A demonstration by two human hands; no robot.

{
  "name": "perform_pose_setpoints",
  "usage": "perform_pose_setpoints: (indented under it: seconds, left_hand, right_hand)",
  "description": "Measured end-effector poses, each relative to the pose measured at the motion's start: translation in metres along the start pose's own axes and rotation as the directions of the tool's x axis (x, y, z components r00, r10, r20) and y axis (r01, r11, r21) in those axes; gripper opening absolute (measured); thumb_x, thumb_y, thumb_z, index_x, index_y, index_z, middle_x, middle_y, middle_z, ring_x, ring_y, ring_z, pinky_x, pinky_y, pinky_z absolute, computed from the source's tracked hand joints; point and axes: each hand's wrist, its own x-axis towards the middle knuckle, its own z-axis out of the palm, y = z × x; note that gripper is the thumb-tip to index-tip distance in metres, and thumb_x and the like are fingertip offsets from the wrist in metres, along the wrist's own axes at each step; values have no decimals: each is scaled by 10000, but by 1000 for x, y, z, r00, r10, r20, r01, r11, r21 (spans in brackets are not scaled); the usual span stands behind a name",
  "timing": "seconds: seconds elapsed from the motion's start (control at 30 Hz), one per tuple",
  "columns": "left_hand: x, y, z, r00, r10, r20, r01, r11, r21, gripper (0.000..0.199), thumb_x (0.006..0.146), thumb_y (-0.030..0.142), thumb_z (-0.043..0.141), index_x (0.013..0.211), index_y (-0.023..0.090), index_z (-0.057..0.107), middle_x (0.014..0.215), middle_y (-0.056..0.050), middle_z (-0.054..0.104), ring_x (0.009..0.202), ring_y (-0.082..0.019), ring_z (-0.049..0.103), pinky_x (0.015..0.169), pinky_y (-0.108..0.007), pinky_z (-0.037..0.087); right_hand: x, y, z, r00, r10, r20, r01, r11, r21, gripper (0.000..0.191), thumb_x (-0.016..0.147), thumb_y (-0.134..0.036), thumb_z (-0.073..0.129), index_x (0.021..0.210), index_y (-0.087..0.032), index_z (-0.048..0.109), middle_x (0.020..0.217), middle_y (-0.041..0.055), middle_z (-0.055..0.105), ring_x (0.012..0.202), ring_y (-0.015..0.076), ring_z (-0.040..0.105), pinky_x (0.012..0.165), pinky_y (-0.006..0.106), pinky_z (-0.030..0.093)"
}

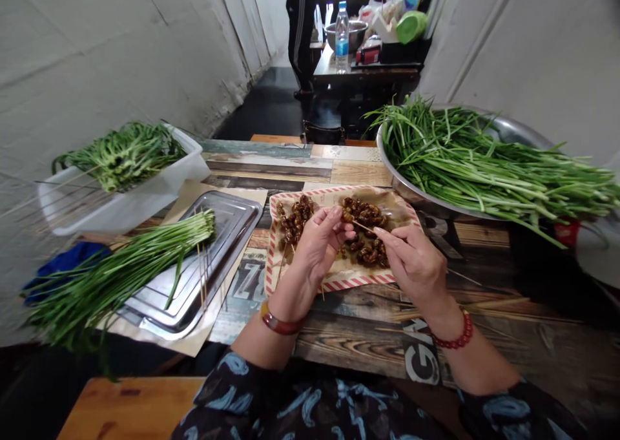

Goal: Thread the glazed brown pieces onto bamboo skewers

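Both hands are over a tray with a red-and-white striped rim [356, 284], which holds clumps of glossy brown food pieces [296, 220]. My left hand [321, 243] pinches one small brown piece [347, 215] between thumb and fingertips. My right hand [414, 256], its fingers closed, grips a thin wooden skewer [363, 226] whose far end meets that piece. Other skewers lie against the tray's near edge. What the brown pieces are, I cannot tell.
At the left, green stalks [159, 249] lie across a metal tray lid [213, 298], near a white bin [188, 165] of skewered greens. A large metal bowl [513, 128] of long greens stands right. Beyond the table, a person in dark trousers [300, 33] stands near a bottle [341, 39].
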Motion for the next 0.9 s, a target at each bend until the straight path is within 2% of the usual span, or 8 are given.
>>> perform_pose_setpoints:
  seconds: [0.17,0.37,0.57,0.73,0.9]
  left_hand:
    - [1,-4,1,1000,19,-21,-19,1000,-10,421,591,324,865,765,160,518,628,67,543,572,-68,588,569,-198,515]
    - [1,-11,1,999,25,-32,-26,999,-40,430,585,313,866,799,169,522,627,75,551,552,-70,579,550,-202,510]
    - [0,-15,1,1000,21,-23,-22,999,-24,395,615,327,844,797,171,530,646,70,563,527,-66,569,520,-197,483]
    - [1,-19,1,996,74,-41,-73,997,20,389,622,331,836,783,172,519,615,76,550,490,-67,557,497,-197,467]
    - [1,-22,2,990,121,-76,-118,992,44,388,629,335,833,790,175,518,580,87,538,477,-72,566,493,-191,464]
  right_hand:
    - [0,-4,3,999,10,-38,-9,1000,16,394,902,-97,517,1237,-263,642,867,47,632,783,144,584,713,261,487]
    - [0,-8,6,998,43,-54,-37,993,109,369,899,-97,528,1209,-250,658,881,49,638,781,146,594,708,274,506]
    - [-2,-7,10,996,81,-40,-75,988,136,350,909,-125,526,1208,-253,654,906,52,647,797,147,615,735,285,531]
    - [-2,-9,9,995,98,-36,-93,988,126,314,916,-128,524,1182,-228,656,935,61,655,833,153,626,778,294,534]
    - [-2,-10,9,995,87,-46,-82,991,102,290,918,-131,529,1157,-222,665,906,55,651,804,144,621,758,280,531]
